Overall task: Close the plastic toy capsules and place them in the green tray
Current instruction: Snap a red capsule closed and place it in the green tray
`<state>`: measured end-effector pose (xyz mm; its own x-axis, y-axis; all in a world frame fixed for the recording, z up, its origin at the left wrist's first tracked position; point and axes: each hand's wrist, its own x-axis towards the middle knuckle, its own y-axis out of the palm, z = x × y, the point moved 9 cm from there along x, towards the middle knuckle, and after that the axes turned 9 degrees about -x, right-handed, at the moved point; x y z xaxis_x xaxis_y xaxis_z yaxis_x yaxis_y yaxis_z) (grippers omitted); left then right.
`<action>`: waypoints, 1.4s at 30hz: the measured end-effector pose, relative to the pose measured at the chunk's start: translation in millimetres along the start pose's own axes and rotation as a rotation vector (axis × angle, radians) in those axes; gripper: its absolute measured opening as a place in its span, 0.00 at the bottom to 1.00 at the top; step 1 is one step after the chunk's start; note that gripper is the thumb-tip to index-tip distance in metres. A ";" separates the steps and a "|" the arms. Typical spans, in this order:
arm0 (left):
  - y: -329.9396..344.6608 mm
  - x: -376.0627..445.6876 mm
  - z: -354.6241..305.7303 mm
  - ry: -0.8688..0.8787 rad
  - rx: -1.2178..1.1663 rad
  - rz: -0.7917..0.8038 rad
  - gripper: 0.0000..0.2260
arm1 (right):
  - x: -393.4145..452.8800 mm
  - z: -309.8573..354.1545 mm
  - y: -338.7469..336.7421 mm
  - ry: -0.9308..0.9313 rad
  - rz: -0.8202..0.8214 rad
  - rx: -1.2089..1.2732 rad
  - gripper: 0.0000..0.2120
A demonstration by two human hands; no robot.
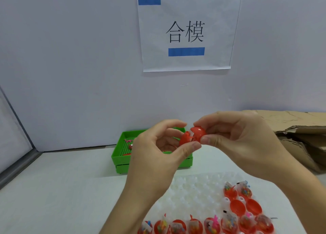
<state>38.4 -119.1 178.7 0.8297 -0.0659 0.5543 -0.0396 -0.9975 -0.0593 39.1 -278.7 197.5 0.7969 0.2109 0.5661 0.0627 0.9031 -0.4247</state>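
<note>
Two hands hold a red capsule up above the green tray.

The left hand [158, 145] and the right hand [234, 136] each pinch one half of the red capsule [193, 135] with curled fingers and thumb. The grip is tight on both sides, and the two halves are not fully together; something white shows in the gap. The green tray [123, 156] sits on the white table [61, 189] behind the hands. Nearer, a clear bumpy tray [190, 193] holds more open red capsules [238, 207] with little toys inside. A torn cardboard box [299, 136] lies at the right.
</note>
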 end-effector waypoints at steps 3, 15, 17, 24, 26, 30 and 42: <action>3.5 -0.1 -1.5 0.009 -0.033 0.027 0.16 | -0.1 -0.5 -1.8 -0.006 -0.016 0.004 0.12; 5.0 -0.6 -5.5 0.009 -0.133 0.026 0.04 | 0.0 3.6 -2.0 -0.024 -0.027 0.051 0.12; 5.8 -0.2 -5.2 0.002 -0.132 0.043 0.04 | -0.1 4.5 -1.7 -0.028 -0.029 0.086 0.12; 7.6 -0.5 -1.6 -0.015 -0.036 0.048 0.06 | -0.2 5.9 -1.1 -0.027 -0.018 0.057 0.12; 5.0 -0.2 1.5 -0.040 -0.040 0.024 0.10 | -0.2 6.3 -1.7 -0.027 -0.019 0.057 0.12; 5.8 -0.5 2.8 -0.065 -0.018 0.037 0.12 | -0.5 6.6 -1.2 -0.026 -0.015 0.073 0.12; 1.9 -0.7 -3.6 0.001 0.023 -0.013 0.07 | 0.8 5.4 0.1 -0.032 -0.021 0.050 0.11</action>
<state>35.8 -121.0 181.2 0.8297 -0.0534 0.5557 -0.0163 -0.9973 -0.0714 36.5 -276.4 201.7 0.7762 0.2028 0.5969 0.0486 0.9248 -0.3774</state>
